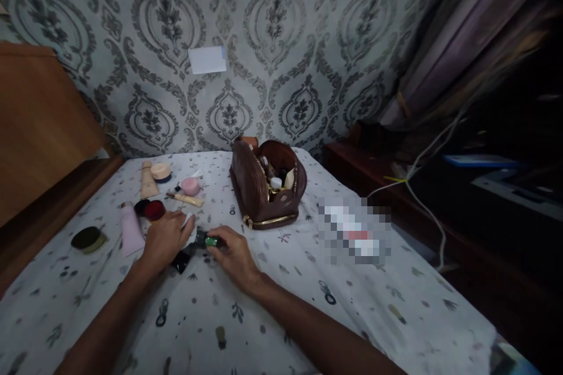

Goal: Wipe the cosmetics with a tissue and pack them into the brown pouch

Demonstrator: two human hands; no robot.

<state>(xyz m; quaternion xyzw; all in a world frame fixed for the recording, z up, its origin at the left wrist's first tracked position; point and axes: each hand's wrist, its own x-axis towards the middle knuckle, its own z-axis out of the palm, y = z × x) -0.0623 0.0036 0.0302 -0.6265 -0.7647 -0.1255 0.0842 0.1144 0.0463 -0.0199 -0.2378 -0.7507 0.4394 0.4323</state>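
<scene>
My right hand (235, 255) pinches a small dark bottle (212, 241) with a green band, low over the patterned cloth. My left hand (165, 239) is just left of it, its fingers curled downward; what they hold, if anything, is hidden. A flat black square item (180, 261) shows under the left wrist. Behind that hand are a red-topped jar (155, 210) and a cream-coloured slim tube (187, 199). A lilac tube (131, 228) lies to its left. Right of centre stands a brown cosmetic bag (248, 187), unzipped, with several small containers inside, one white-capped (275, 183).
A pink jar (190, 186), a beige tube (148, 180) and a cream-lidded jar (160, 172) stand or lie farther back. At far left is a dark round compact (88, 239). A blurred-out item (354, 231) lies right. White cables (433, 211) hang beyond the right edge.
</scene>
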